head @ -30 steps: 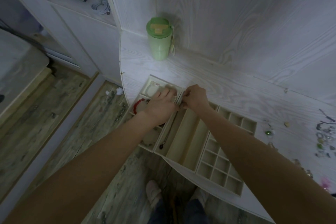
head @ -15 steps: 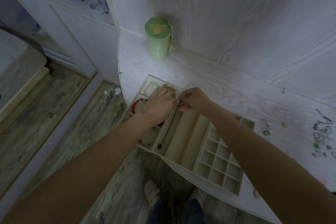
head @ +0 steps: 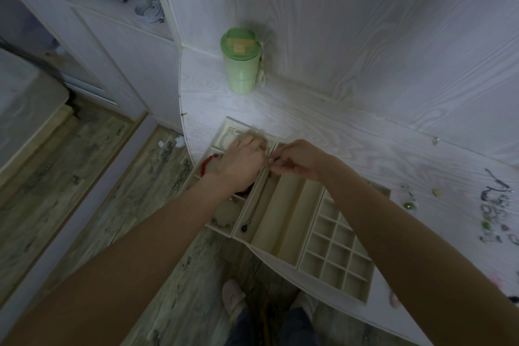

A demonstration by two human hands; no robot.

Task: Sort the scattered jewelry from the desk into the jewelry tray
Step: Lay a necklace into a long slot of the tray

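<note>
A cream jewelry tray with long slots and small square cells sits at the desk's front edge. My left hand and my right hand meet over the far end of the leftmost long slot, both pinching the top of a thin necklace chain. The chain runs down that slot to a dark pendant. A red bead bracelet lies in a left compartment, partly under my left hand. A pale bracelet fills the compartment below. Scattered jewelry lies on the desk at the right.
A green lidded cup stands at the back corner of the white desk. A small green bead and loose bits lie right of the tray. Wall panels rise behind. The floor and my slippered feet show below the desk edge.
Both hands stayed at the far end of the tray slot and shifted slightly toward me, still working the chain between their fingertips. The view drifted a little.
</note>
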